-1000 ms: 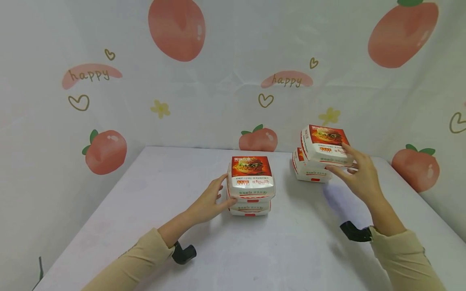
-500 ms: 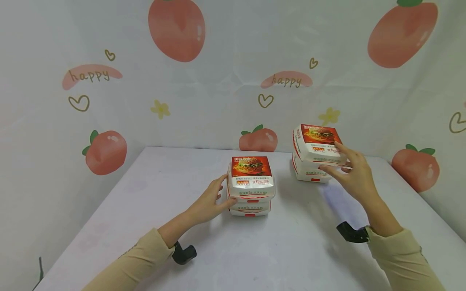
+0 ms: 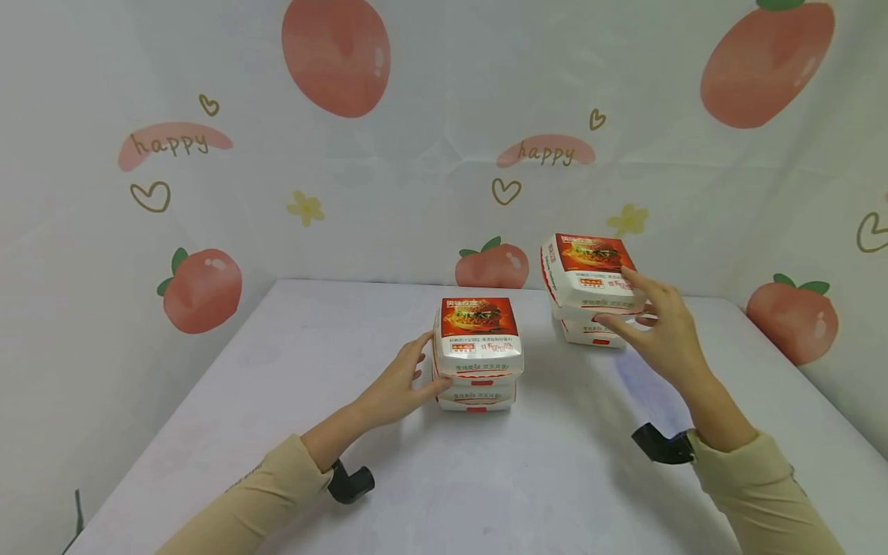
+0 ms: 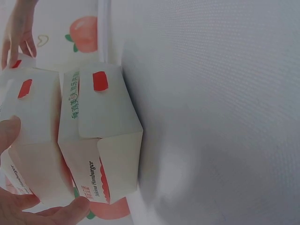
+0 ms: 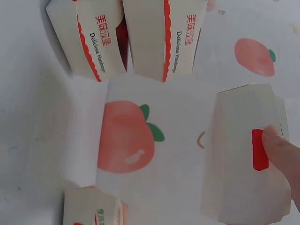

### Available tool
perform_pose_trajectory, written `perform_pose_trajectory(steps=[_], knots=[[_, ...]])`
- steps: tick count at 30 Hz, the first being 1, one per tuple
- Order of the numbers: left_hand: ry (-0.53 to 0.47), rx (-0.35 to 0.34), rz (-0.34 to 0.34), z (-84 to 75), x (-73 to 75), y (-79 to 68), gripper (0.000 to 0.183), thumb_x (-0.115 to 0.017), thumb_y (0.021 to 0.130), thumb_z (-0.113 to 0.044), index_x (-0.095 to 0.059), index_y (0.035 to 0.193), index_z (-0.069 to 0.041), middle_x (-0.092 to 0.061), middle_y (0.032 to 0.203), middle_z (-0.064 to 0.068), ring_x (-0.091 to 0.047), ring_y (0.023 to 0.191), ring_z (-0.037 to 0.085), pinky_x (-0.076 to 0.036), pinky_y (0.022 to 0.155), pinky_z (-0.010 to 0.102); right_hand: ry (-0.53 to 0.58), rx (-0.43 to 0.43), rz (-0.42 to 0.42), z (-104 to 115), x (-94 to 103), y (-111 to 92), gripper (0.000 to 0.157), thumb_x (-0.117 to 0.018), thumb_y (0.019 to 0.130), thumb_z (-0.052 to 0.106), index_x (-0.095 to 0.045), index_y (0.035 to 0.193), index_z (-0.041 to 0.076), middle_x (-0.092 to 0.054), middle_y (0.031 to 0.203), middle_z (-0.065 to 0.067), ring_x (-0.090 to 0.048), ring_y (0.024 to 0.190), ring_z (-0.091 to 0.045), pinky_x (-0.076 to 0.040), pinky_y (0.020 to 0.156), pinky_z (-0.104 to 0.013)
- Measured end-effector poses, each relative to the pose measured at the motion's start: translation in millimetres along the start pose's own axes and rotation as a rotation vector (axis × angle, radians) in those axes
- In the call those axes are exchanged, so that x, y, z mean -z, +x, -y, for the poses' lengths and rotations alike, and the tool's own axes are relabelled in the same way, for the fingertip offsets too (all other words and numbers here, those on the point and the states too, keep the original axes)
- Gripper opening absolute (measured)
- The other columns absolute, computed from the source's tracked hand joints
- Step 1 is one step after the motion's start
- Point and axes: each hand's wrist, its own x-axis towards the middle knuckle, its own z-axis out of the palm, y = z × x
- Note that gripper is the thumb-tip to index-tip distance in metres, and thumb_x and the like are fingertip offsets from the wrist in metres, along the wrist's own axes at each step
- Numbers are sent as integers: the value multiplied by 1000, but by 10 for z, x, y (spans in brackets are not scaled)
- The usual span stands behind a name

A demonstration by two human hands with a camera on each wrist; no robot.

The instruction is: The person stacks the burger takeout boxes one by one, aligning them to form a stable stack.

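Observation:
Two white burger boxes are stacked at the middle of the table, the upper box (image 3: 479, 343) squarely above the lower box (image 3: 475, 398). My left hand (image 3: 397, 391) holds the upper box at its left side, thumb on the front face and fingers along the side; the left wrist view shows the thumb (image 4: 9, 132) there. My right hand (image 3: 659, 331) grips another burger box (image 3: 590, 281), thumb on its front and fingers on the top right. This box is in the air, slightly tilted, and partly hides a further burger box (image 3: 595, 336) standing on the table.
The white table (image 3: 333, 339) ends at a back wall cloth (image 3: 388, 169) printed with peaches, hearts and "happy". A black wrist camera mount (image 3: 350, 484) sits at the left cuff and a second black mount (image 3: 662, 445) at the right cuff.
My right hand has carried its burger box leftward and slightly up, from over the back right box to its upper left. The left hand and the middle stack stay still.

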Motion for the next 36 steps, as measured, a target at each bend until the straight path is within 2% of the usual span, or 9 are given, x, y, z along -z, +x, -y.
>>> perform_pose_trajectory(steps=[2, 7, 12, 16, 19, 22, 29, 33, 36], knots=[[-1, -1, 0, 1, 1, 1, 83, -66, 87, -30, -16, 150, -10, -25, 150, 16, -33, 137, 34, -40, 107, 49, 2, 7, 0, 22, -15, -1, 74, -75, 79, 24, -39, 142, 13, -43, 130, -27, -45, 107, -37, -46, 81, -26], [-3, -6, -1, 3, 1, 2, 82, -65, 87, -30, -16, 150, -10, -25, 150, 16, -33, 137, 34, -40, 107, 49, 30, 37, -10, 68, -58, -4, 74, -76, 78, 23, -41, 142, 14, -44, 130, -26, -45, 107, -35, -37, 77, -8], [-3, -10, -1, 2, 0, -1, 82, -65, 87, -30, -16, 150, -10, -25, 150, 17, -33, 137, 35, -41, 106, 50, 29, 55, -10, 131, -93, -5, 75, -78, 76, 23, -42, 141, 14, -45, 130, -24, -45, 104, -32, -37, 76, -8], [-5, -15, 1, 5, -3, -3, 81, -65, 88, -29, -16, 150, -10, -25, 150, 17, -33, 137, 36, -41, 106, 51, 45, 79, -12, 181, -121, -5, 74, -79, 75, 21, -44, 140, 13, -46, 129, -24, -45, 106, -32, -33, 73, 2], [-4, -14, -2, 1, -6, -2, 81, -65, 88, -29, -16, 149, -10, -25, 150, 17, -33, 137, 36, -41, 106, 51, 55, 87, -8, 225, -138, -9, 74, -79, 75, 20, -44, 140, 12, -46, 128, -24, -45, 108, -33, -33, 71, 4], [-5, -10, -4, -6, -8, -3, 81, -66, 87, -28, -16, 149, -10, -25, 150, 17, -33, 137, 35, -40, 106, 51, 50, 89, 0, 273, -152, -16, 74, -79, 75, 20, -44, 140, 12, -46, 127, -24, -45, 108, -33, -36, 72, 0], [-6, -5, -4, -14, -9, -10, 81, -66, 87, -28, -17, 149, -11, -25, 150, 17, -33, 137, 35, -40, 106, 50, 40, 95, 13, 364, -206, -28, 75, -78, 75, 21, -43, 140, 14, -45, 128, -23, -47, 105, -32, -45, 75, -20], [-5, -9, -5, -10, -6, -13, 81, -66, 87, -28, -17, 149, -10, -25, 150, 18, -33, 137, 36, -40, 106, 51, 41, 107, 18, 403, -237, -36, 75, -79, 74, 19, -43, 140, 13, -45, 127, -22, -48, 104, -31, -47, 75, -22], [-5, -9, -2, -8, -3, -17, 81, -66, 87, -29, -16, 149, -10, -25, 150, 19, -33, 137, 36, -40, 106, 51, 48, 113, 27, 433, -258, -43, 74, -79, 75, 17, -43, 140, 14, -44, 127, -23, -49, 104, -32, -51, 77, -29]])
